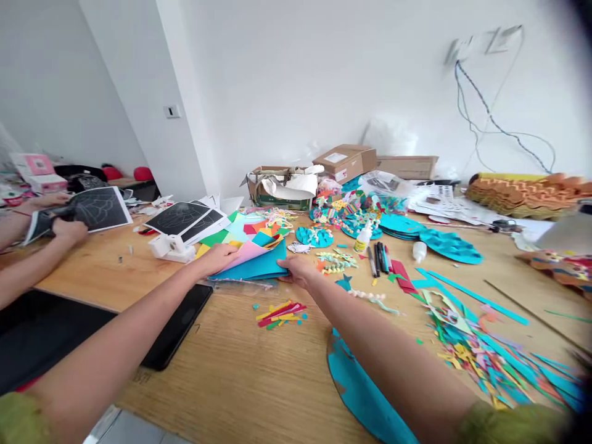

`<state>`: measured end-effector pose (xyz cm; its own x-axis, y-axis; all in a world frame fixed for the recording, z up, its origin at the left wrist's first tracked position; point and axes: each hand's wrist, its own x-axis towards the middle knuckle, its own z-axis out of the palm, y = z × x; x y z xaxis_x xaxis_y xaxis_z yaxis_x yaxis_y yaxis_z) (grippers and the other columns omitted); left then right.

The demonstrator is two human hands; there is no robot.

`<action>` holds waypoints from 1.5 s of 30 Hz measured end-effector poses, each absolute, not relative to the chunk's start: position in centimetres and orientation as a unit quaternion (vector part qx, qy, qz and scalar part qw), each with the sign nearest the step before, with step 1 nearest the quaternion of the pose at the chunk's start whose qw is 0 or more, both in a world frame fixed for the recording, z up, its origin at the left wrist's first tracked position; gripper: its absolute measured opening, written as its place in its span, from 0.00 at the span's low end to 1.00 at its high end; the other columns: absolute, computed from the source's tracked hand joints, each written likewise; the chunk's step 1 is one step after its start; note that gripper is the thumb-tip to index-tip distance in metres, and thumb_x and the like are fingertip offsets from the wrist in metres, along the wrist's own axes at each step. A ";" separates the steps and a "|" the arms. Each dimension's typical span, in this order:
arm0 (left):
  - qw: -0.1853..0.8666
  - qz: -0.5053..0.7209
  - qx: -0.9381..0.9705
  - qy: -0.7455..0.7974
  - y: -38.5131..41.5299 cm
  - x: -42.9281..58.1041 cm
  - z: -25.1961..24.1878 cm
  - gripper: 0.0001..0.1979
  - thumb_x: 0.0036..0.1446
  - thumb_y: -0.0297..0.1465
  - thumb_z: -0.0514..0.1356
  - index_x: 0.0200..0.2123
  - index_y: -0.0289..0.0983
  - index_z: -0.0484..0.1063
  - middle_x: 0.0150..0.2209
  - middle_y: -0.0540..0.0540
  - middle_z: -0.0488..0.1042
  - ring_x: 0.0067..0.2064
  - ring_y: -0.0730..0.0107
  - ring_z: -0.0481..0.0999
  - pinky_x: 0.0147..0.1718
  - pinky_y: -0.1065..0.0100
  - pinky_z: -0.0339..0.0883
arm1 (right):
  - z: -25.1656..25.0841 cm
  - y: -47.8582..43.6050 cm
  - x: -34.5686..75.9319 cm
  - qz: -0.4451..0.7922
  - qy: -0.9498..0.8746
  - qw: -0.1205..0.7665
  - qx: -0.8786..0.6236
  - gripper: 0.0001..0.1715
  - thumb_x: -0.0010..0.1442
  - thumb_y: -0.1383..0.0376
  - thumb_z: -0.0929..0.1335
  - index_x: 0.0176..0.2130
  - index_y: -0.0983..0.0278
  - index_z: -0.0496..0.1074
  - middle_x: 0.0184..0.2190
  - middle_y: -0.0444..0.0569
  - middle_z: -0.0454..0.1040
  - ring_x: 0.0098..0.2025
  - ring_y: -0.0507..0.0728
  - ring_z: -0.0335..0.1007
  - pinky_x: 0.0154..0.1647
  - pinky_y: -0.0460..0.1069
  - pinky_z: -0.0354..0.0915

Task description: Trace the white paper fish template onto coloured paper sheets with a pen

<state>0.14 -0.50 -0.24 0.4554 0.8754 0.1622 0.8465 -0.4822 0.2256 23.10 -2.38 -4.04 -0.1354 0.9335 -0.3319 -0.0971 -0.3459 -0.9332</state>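
left hand (222, 256) pinches the paper (252, 267) at one side; right hand (298, 271) pinches its blue corner, near strips (283, 313).

**Both Hands Reach Forward, Gripping Close Together**

The person's left forearm (134, 333) slants up and inward from the lower left; the right forearm (383, 339) does the same from the lower right, so the two converge ahead. Both are bare below yellow-green sleeves (504, 422). The left hand (219, 258) is closed, its fingers directed rightward. The right hand (298, 271) sits slightly lower in view, pinching, its thumb uppermost and pointing left. The hands are near each other but apart.
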 end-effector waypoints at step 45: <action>0.031 0.060 0.838 0.541 -1.4 9.8 -4.6 0.15 0.59 0.35 0.54 0.49 0.36 0.64 0.49 0.42 0.65 0.47 0.62 0.68 0.45 0.55 0.65 | -4.7 -3.9 24.7 0.294 -0.730 0.216 -0.578 0.16 0.60 0.62 0.63 0.47 0.65 0.66 0.46 0.51 0.68 0.43 0.56 0.67 0.42 0.55 0.66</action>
